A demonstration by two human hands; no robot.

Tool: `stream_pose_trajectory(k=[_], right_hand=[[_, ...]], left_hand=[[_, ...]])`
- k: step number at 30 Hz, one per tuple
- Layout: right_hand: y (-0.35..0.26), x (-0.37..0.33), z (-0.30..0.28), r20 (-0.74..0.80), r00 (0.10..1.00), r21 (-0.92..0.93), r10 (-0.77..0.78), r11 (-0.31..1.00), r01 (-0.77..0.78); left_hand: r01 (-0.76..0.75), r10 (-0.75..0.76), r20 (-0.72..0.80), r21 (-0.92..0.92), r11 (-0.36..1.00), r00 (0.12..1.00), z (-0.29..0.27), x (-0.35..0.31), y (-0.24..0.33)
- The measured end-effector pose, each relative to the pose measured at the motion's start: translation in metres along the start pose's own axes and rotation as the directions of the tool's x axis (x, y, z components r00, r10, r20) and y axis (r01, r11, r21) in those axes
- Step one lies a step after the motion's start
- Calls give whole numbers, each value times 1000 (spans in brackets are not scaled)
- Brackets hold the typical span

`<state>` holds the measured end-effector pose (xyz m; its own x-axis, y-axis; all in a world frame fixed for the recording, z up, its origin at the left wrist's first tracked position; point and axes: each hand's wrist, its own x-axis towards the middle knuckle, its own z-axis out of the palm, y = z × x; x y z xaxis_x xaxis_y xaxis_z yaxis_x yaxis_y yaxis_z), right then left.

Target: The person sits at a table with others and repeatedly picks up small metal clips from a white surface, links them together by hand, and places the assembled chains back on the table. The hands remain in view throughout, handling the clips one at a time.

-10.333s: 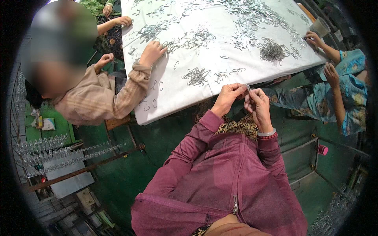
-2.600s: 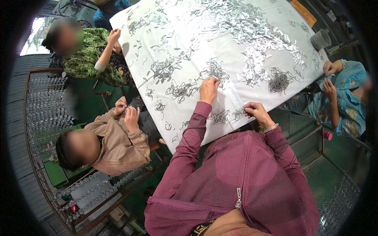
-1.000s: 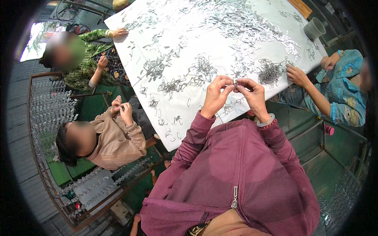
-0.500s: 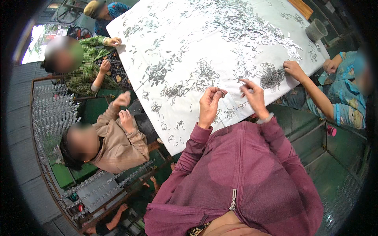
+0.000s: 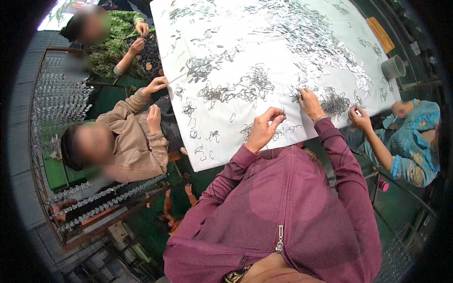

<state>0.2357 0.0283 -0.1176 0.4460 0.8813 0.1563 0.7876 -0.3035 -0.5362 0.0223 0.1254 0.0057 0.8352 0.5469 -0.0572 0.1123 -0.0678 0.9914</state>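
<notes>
My left hand is raised over the near edge of the white table, thumb and forefinger closed in a pinch. A small dark sliver shows at the fingertips, too small to name. My right hand reaches down to the tabletop, its fingertips pinched over a few small dark metal pieces; what they grip is hidden. Right of it sits a dense grey heap of wire hooks. Bent wire hooks lie in a loose tangle beyond my left hand, and a few more hooks lie near it.
Flat metal strips spread over the far part of the white table. A translucent bucket stands at its right edge. Co-workers sit at the left and right; one person's hand is close to the hook heap.
My right hand has moved forward and down to the small pieces on the table. My left hand has shifted right and lower, and the dark bunch at its fingertips no longer shows. The view has turned slightly.
</notes>
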Motion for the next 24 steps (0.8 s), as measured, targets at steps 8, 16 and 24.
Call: stream_pose_trajectory(k=[8,16,24], right_hand=[[-115,-2,-74,218,878,873,426,318,-371],[-115,-15,-86,176,864,923,472,225,-311],[-129,-14,-67,45,806,968,590,175,-182]], left_hand=[[-87,75,91,142,986,993,2,19,3],[-171,157,82,207,963,984,4,28,4],[-170,180,10,375,911,984,2,24,-6]])
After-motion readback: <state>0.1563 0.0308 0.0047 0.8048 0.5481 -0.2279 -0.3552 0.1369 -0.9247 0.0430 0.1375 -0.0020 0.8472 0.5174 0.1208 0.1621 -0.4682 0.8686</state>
